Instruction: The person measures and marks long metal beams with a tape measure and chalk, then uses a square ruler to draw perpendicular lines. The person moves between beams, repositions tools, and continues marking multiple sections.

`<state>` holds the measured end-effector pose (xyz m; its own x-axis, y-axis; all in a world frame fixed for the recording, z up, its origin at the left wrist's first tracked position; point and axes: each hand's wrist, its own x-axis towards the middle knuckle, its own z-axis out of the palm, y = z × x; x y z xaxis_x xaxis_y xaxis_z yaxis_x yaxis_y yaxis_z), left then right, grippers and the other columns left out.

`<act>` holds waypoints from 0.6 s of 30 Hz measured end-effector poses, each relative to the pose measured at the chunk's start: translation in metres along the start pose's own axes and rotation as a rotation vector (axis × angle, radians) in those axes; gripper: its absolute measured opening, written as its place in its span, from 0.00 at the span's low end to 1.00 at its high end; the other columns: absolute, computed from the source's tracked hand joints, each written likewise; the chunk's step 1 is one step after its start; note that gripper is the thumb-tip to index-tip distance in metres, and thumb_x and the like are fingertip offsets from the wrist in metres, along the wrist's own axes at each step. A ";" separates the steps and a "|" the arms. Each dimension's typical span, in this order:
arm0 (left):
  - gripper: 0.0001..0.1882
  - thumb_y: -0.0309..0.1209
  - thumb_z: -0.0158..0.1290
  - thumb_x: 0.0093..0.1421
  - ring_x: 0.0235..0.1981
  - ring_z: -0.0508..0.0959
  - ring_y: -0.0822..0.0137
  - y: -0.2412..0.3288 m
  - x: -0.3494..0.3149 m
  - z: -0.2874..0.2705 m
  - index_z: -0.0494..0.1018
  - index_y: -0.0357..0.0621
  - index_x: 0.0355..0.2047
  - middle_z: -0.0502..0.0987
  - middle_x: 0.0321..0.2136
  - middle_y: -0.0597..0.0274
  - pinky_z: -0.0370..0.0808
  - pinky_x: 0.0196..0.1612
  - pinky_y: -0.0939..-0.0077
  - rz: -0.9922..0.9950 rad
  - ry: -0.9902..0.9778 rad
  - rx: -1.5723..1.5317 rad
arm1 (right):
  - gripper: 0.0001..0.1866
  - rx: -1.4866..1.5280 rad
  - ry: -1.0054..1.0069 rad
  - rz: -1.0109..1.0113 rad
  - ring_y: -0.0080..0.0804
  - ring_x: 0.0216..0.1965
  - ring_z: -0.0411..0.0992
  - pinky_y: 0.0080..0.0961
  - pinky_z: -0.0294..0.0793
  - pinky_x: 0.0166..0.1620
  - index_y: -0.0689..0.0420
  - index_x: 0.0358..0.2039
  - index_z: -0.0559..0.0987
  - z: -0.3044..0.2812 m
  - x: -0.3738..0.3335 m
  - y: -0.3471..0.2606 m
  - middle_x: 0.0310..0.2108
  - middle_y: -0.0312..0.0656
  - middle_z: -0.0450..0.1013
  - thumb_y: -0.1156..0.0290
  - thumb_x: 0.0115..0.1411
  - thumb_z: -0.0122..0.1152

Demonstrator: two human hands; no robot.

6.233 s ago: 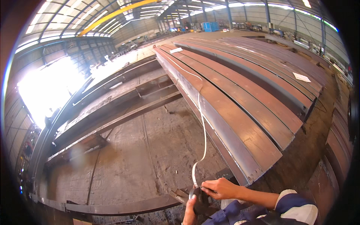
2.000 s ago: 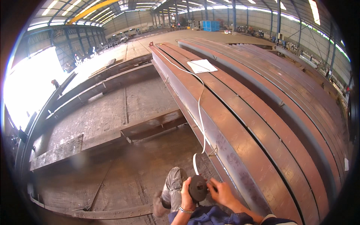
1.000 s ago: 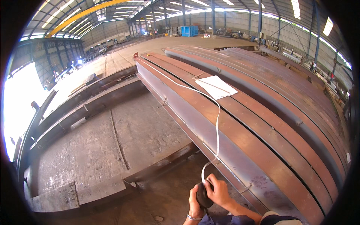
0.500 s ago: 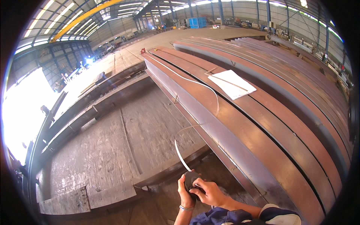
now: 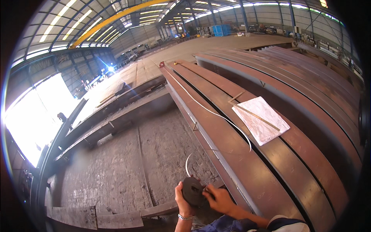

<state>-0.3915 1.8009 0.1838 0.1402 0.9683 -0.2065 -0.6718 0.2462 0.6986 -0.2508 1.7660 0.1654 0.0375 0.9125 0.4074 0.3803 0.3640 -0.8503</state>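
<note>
My left hand (image 5: 183, 202) is wrapped round the left side of a dark round reel tape measure (image 5: 188, 188). Closed fingers of my right hand (image 5: 218, 200) pinch at the reel's right side, by its hub; the small part they grip is mostly hidden. A pale tape (image 5: 187, 165) rises from the reel in a curve, and part of its run is hard to make out. More of the tape lies along the rusty steel beam (image 5: 247, 162), stretching to a small red piece (image 5: 162, 64) at the beam's far end.
A white sheet (image 5: 257, 127) with a thin strip across it lies on the neighbouring beams. Several long beams (image 5: 309, 85) fill the right side. To the left is a dark steel platform (image 5: 116, 166) with raised edges. Bright welding light (image 5: 111, 69) shines farther back.
The view has shifted, so beams and sheet appear lower and further right. The loop of tape near my hands is shorter. My right hand has moved from the reel's face to its right side.
</note>
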 end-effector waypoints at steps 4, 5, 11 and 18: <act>0.36 0.56 0.40 0.66 0.41 0.83 0.49 -0.012 0.038 0.009 0.72 0.34 0.55 0.81 0.44 0.44 0.80 0.48 0.58 -0.016 0.038 0.096 | 0.07 0.113 -0.042 -0.031 0.58 0.32 0.78 0.41 0.74 0.31 0.59 0.38 0.74 -0.006 0.011 -0.005 0.28 0.54 0.76 0.73 0.64 0.63; 0.35 0.56 0.39 0.66 0.40 0.83 0.49 -0.017 0.045 0.011 0.73 0.34 0.54 0.81 0.44 0.44 0.80 0.47 0.58 -0.025 0.016 0.105 | 0.07 0.109 -0.039 -0.045 0.58 0.31 0.78 0.40 0.74 0.31 0.59 0.38 0.74 -0.009 0.023 -0.001 0.28 0.54 0.76 0.73 0.64 0.63; 0.28 0.50 0.45 0.66 0.42 0.82 0.61 -0.019 0.068 0.032 0.76 0.37 0.49 0.82 0.42 0.54 0.78 0.51 0.68 -0.069 0.164 -0.001 | 0.09 -0.071 0.157 -0.058 0.57 0.28 0.76 0.44 0.72 0.28 0.58 0.35 0.73 -0.014 0.110 0.035 0.25 0.53 0.74 0.65 0.68 0.59; 0.33 0.54 0.42 0.65 0.41 0.83 0.51 0.001 0.144 0.030 0.73 0.35 0.53 0.81 0.41 0.47 0.81 0.46 0.60 -0.003 0.022 -0.019 | 0.06 0.205 -0.011 0.016 0.60 0.31 0.77 0.40 0.72 0.30 0.60 0.38 0.73 -0.005 0.105 0.035 0.25 0.53 0.75 0.73 0.65 0.61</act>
<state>-0.3498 1.9413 0.1755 0.1267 0.9664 -0.2235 -0.6851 0.2482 0.6849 -0.2290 1.8740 0.1797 0.0313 0.9200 0.3907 0.1834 0.3789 -0.9071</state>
